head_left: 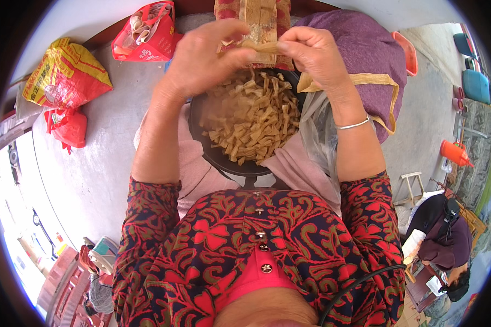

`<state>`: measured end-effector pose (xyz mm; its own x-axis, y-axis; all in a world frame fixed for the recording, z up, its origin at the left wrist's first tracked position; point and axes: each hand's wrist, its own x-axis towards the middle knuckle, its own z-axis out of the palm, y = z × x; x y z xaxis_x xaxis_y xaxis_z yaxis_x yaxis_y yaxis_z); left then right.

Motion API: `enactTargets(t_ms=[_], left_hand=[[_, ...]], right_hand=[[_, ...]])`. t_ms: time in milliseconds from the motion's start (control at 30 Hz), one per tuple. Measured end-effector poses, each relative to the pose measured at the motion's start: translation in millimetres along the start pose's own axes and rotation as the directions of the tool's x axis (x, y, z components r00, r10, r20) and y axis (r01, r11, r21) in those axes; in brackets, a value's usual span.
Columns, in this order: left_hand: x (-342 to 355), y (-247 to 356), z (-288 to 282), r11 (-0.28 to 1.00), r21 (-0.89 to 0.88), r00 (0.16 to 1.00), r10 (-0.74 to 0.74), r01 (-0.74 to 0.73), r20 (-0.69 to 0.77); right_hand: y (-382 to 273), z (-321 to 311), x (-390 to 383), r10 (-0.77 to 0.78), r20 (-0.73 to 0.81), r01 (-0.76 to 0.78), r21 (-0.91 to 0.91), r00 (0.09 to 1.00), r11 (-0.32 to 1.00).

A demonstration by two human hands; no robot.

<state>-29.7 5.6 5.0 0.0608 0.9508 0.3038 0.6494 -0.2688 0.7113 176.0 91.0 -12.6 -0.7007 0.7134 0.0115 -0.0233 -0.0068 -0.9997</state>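
Head view, looking straight down: nearest is the person's red-patterned blouse point(256, 240), and just beyond it a dark round pan point(213, 150) rests on the lap over a pink cloth point(193, 171). The pan is heaped with short tan strips point(253, 122) lying every way.

Above the pan's far rim both hands meet on one longer tan strip point(263, 47). Its long axis runs left to right, spanning the small gap between them. The left hand point(202, 57) is closed, thumb and fingertips pinching the strip's left end; the right hand point(313, 54), a silver bangle point(353, 125) on its wrist, is closed on the right end. Neither hand is clearly nearer: they grip it about level, with the heap directly below.

Farther off, a clear plastic bag point(316, 128) lies beside the pan, a purple cloth bag point(365, 60) with tan straps beyond, and a yellow sack point(65, 73) and red bags point(147, 35) sit on the grey floor point(103, 152).
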Motion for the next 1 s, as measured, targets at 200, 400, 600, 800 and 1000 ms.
enactTargets(t_ms=[200, 400, 600, 800, 1000], left_hand=[[6, -3, -7, 0.941, -0.118, 0.833, -0.215, 0.316, 0.510], [27, -37, 8, 0.960, 0.260, 0.990, -0.127, 0.106, 0.063], [31, -43, 10, 0.912, 0.346, 0.965, -0.255, 0.220, 0.059], [-5, 4, 11, 0.955, 0.096, 0.950, -0.291, 0.281, 0.113], [3, 20, 34, 0.395, -0.863, 0.811, -0.585, 0.315, 0.028]], right_hand=[[10, -8, 7, -0.126, -0.061, 0.108, -0.246, 0.990, 0.963], [17, 1, 36, -0.201, -0.270, 0.071, -0.427, 0.942, 0.902], [41, -6, 54, -0.203, -0.234, -0.065, -0.792, 0.951, 0.606], [9, 15, 17, 0.316, 0.124, -0.337, 0.448, 0.941, 0.828], [6, 53, 9, 0.190, 0.271, -0.315, 0.558, 0.944, 0.768]])
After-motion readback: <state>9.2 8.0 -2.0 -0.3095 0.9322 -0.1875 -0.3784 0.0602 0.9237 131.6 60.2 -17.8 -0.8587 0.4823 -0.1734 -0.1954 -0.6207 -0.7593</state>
